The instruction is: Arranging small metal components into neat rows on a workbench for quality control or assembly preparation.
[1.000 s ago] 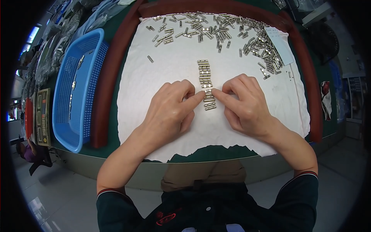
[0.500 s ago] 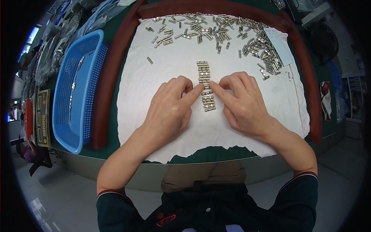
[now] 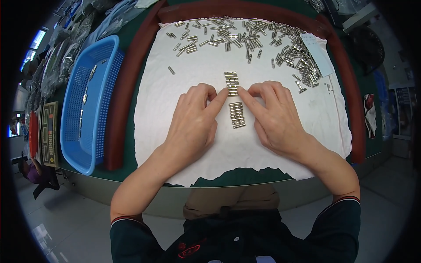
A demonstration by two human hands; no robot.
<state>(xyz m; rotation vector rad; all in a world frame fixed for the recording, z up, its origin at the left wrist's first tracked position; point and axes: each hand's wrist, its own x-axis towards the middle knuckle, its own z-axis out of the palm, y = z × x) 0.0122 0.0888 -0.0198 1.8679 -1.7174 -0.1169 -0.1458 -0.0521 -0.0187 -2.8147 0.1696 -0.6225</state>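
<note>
1. White cloth [image 3: 175, 109] covers the green table [image 3: 131, 35], and your hands meet at its middle.
2. Your left hand [image 3: 193, 127] and right hand [image 3: 276, 118] have slid up the column of metal pins [image 3: 234, 98] since a second ago; both forefingers now pinch its upper half.
3. Your fingertips hide the pinched pins; the loose pins [image 3: 263, 39] beyond blur together, beside a blue basket [image 3: 83, 101].

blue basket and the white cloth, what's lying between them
In the head view, a dark red padded strip runs between the blue basket and the white cloth, with green table top showing beside it.
</note>
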